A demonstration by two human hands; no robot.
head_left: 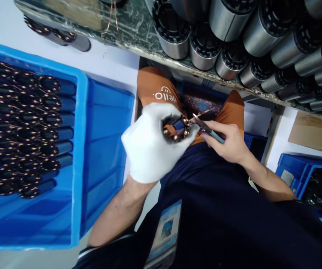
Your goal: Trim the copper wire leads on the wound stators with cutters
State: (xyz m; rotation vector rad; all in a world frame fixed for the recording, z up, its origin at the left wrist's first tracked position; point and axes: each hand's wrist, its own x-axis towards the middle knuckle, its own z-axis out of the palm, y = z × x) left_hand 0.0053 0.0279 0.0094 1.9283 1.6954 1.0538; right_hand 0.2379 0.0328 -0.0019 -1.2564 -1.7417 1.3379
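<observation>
My left hand (pixel 155 144), in a white glove, is wrapped around a motor stator (pixel 180 129) with copper windings around its dark open end. My bare right hand (pixel 229 140) grips a pair of cutting pliers (pixel 213 133) with blue-grey handles. The pliers' tips lie close to the stator's rim, beside a thin copper wire that sticks out there. Whether the jaws touch the wire I cannot tell. Most of the stator's outer wall is hidden by the glove.
At left, a blue crate (pixel 78 160) holds rows of wound stators (pixel 49 101). Metal stator cores (pixel 175 45) crowd the bench edge (pixel 133 48) ahead. A phone (pixel 165 235) lies against my shirt. Blue bins (pixel 290 168) and a cardboard box (pixel 312 130) stand at right.
</observation>
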